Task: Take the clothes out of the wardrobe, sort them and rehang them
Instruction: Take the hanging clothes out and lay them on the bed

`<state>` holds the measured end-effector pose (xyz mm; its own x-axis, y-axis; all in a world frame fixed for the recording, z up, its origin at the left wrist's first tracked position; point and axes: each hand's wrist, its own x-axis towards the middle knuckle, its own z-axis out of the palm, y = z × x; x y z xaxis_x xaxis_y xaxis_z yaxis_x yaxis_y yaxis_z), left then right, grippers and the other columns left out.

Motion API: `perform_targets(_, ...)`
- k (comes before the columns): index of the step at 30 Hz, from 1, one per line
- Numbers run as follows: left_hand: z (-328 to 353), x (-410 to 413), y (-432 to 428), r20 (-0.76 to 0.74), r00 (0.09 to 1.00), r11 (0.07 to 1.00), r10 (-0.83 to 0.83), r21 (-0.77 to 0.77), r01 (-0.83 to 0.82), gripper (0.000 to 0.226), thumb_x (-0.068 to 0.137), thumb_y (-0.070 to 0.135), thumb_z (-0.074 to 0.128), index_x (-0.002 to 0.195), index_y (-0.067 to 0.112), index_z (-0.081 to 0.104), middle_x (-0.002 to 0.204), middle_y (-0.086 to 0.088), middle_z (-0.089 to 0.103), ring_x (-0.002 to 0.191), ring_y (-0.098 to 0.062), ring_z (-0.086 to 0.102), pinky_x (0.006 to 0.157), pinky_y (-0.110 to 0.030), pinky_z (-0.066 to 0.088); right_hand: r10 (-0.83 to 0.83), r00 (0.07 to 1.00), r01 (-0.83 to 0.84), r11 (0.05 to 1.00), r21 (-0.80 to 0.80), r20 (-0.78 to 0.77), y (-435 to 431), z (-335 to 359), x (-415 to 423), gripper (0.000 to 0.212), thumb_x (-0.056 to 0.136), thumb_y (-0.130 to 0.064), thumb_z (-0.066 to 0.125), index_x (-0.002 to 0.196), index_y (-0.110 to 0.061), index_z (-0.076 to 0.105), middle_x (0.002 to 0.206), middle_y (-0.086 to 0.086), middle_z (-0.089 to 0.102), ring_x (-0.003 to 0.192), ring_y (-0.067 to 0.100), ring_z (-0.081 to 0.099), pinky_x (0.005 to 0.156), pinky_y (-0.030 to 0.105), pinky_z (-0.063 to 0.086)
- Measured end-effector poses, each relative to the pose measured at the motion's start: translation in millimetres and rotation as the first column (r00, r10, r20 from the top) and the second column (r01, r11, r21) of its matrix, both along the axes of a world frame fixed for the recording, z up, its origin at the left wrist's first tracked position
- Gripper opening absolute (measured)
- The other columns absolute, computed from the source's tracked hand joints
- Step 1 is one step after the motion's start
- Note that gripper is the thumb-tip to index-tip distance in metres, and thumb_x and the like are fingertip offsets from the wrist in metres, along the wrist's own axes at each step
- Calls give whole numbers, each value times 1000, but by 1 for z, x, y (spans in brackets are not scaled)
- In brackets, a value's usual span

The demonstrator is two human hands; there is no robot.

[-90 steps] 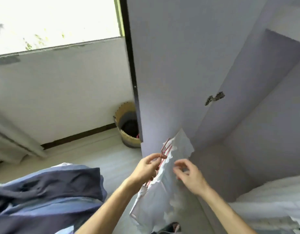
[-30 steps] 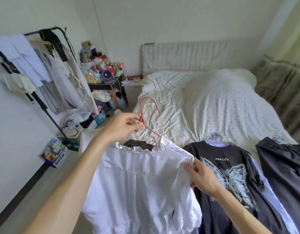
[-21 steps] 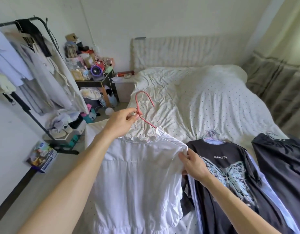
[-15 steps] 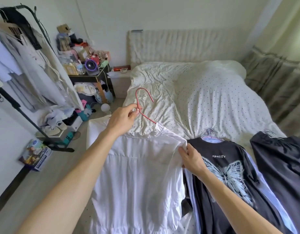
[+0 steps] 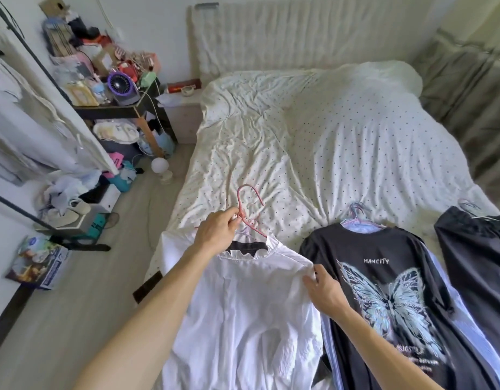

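Item under handling: a white, thin cotton blouse with a frilled collar (image 5: pixel 243 319), hung on a slim pink hanger (image 5: pixel 239 205), at lower centre of the frame over the near edge of the bed.

The left hand (image 5: pixel 215 232) grips the hanger's neck with curled fingers. The right hand (image 5: pixel 326 294) pinches the blouse's shoulder seam.

Judgement: the blouse is light, limp and creases easily. The hanger neck is the sound hold, with the shoulder steadied so that it does not slide off.

Surface: a rumpled white dotted bedsheet (image 5: pixel 313 142), soft and uneven. A black butterfly-print T-shirt (image 5: pixel 389 299) lies just beside the blouse at lower right, with another dark garment (image 5: pixel 479 254) at the right edge.

Room: a cluttered dark side table (image 5: pixel 116 111) and a black clothes rail (image 5: pixel 46 71) at upper left, and a pale floor (image 5: pixel 74 319).
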<state>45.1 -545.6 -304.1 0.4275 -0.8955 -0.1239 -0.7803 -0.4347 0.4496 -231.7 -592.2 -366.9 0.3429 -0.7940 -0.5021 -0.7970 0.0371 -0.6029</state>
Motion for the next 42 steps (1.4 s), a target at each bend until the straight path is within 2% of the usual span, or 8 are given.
perform_targets(10,-157,83,-92,-45,977,931,-209,297,213,35,104,15,36,137,22,44,121,-10,57,112,-32,54,86,-46,49,-34,978,61,990,124,-207,-48,-103,82,33,101,-26,46,132,-14,47,112,17,66,100,37,63,78,36,48)
perform_targets(17,-250,129,-140,-57,949,865,-310,398,306,77,89,-13,45,153,28,30,133,-6,49,121,-26,51,83,-41,52,54,956,16,972,235,-289,-81,-163,125,49,94,-28,52,141,-18,39,133,12,57,121,33,54,97,40,45)
perform_targets(22,-317,139,-157,-62,963,850,-264,456,263,56,87,-7,50,135,21,49,128,-6,51,122,-27,51,83,-42,51,96,938,-23,976,214,-334,-89,-204,139,65,93,-32,54,151,-18,28,151,7,37,137,29,36,113,37,30)
perform_targets(27,-368,130,-143,-87,958,790,-272,549,274,72,92,9,47,158,19,19,147,-9,42,130,-35,45,105,-46,41,230,894,-138,958,253,-384,-78,-238,134,88,85,-41,53,156,-21,3,164,9,8,148,33,16,119,44,22)
perform_targets(31,-377,133,-138,-47,952,809,-301,516,281,71,95,15,47,159,20,16,151,-9,38,137,-33,38,113,-46,34,281,886,-203,950,236,-369,-72,-246,130,92,94,-36,53,157,-13,-10,166,9,-2,152,28,2,122,36,6)
perform_targets(36,-352,130,-148,-67,948,744,-311,603,286,66,100,24,39,159,21,11,159,-7,29,143,-32,31,115,-45,29,264,897,-167,945,282,-355,-78,-236,129,85,92,-32,54,157,-20,1,165,11,5,148,36,18,119,43,21)
perform_targets(39,-330,118,-149,-70,950,712,-305,646,276,72,99,26,42,160,19,3,166,-4,8,150,-29,16,119,-51,22,227,911,-120,945,304,-345,-84,-210,121,74,96,-33,50,158,-28,9,165,9,8,147,34,23,116,42,23)
perform_targets(42,-303,94,-138,-118,941,683,-318,659,314,70,101,32,42,160,22,3,167,-1,0,152,-30,11,120,-52,19,98,950,-21,968,252,-297,-87,-178,97,54,97,-35,51,150,-26,39,153,1,37,145,24,31,113,34,30)
